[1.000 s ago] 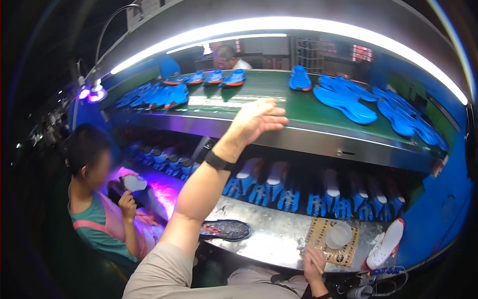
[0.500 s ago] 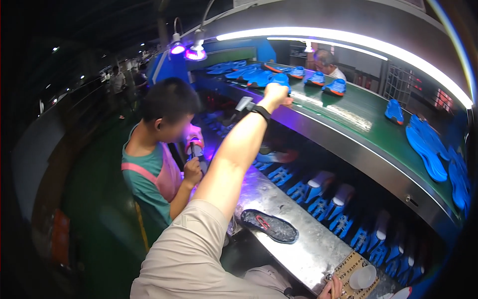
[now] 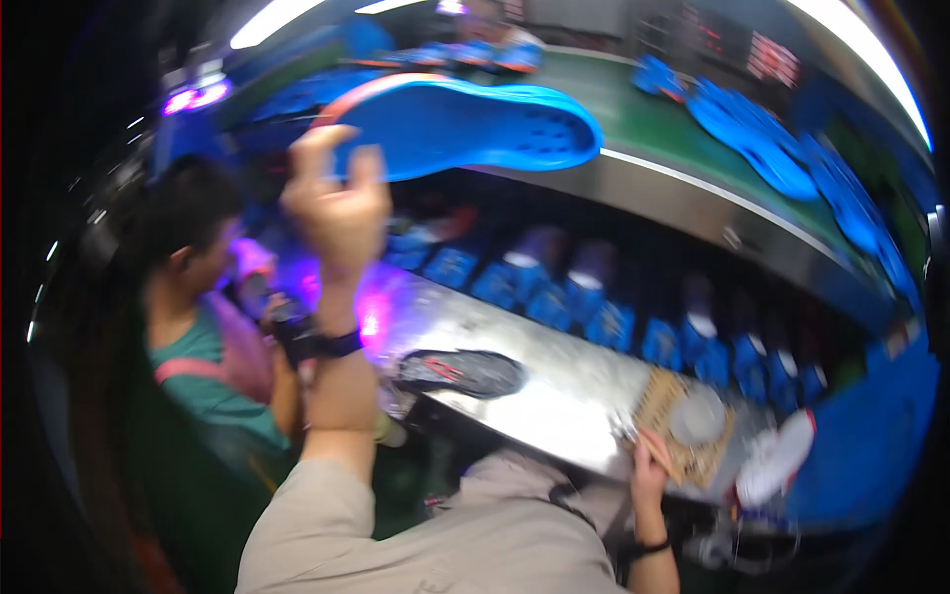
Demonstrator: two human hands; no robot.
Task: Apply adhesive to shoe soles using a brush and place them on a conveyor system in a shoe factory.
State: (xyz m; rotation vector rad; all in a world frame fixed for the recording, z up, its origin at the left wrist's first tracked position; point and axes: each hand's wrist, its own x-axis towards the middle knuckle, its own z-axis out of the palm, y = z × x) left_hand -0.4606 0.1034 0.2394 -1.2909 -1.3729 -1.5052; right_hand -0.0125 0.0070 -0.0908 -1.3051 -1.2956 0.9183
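My left hand [image 3: 336, 203], blurred by motion, is raised with its fingers closed on the heel or toe end of a blue shoe sole [image 3: 435, 129]. The sole has an orange-red edge by my fingers and a group of small holes at its other end. Low on the right, my right hand [image 3: 649, 469] is closed around a thin tan-handled tool [image 3: 658, 453], its tip blurred. That hand is over the bench edge, beside a round translucent dish [image 3: 698, 418] on printed cardboard [image 3: 653, 401]. A dark sole-shaped piece [image 3: 465, 373] with red marks lies on the metal bench [image 3: 564, 406].
A green conveyor [image 3: 604, 99] carries more blue soles [image 3: 757, 144] above the bench. Under it stand several blue-and-white shoe uppers [image 3: 584, 287]. At left sits a co-worker [image 3: 213, 337] in a pink apron, near purple lamps [image 3: 196, 97]. A white shoe [image 3: 777, 460] lies at right.
My left hand has come back from the conveyor, lifting a blue sole off it. The view has swung to the right and down, so my right hand and its tool show more.
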